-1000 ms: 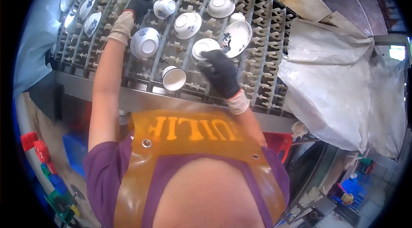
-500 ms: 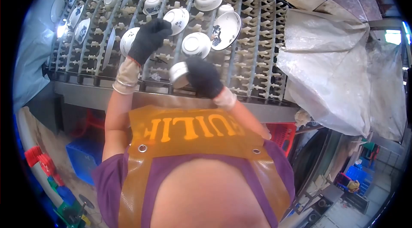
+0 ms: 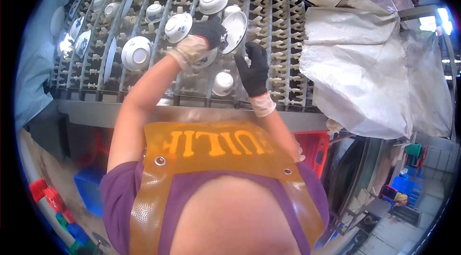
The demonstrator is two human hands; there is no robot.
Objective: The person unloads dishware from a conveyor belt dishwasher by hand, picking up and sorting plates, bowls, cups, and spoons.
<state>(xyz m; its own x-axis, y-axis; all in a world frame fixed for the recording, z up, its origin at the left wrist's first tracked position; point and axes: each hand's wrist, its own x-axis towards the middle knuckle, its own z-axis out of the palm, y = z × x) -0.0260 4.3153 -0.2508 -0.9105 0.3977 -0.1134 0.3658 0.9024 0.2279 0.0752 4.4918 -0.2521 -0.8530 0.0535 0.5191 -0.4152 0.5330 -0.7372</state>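
My left hand (image 3: 210, 33), in a dark glove with a pale cuff, is at the left edge of an oval plate (image 3: 235, 31) with a dark blue pattern. Its fingers are blurred against the pattern, so their grip is unclear. Below and right of that plate, my right hand (image 3: 254, 66), gloved alike, is open with thumb and fingers apart. A small white cup (image 3: 223, 83) sits upside down on the rack, left of my right hand. Under my left wrist a white bowl (image 3: 205, 59) is partly covered. Another patterned bowl (image 3: 178, 27) lies just left of my left hand.
The slatted rack (image 3: 278, 53) has rows of pale pegs and carries several more bowls and plates, including a wide bowl (image 3: 137, 53) at left. A metal edge (image 3: 96, 112) runs along its front. Plastic sheeting (image 3: 350, 72) hangs at right, above a red crate (image 3: 312, 147).
My right hand has let go of the small cup, now on the rack, and moved right and up. My left hand has moved right, from the bowls to the oval plate. The view has shifted slightly.
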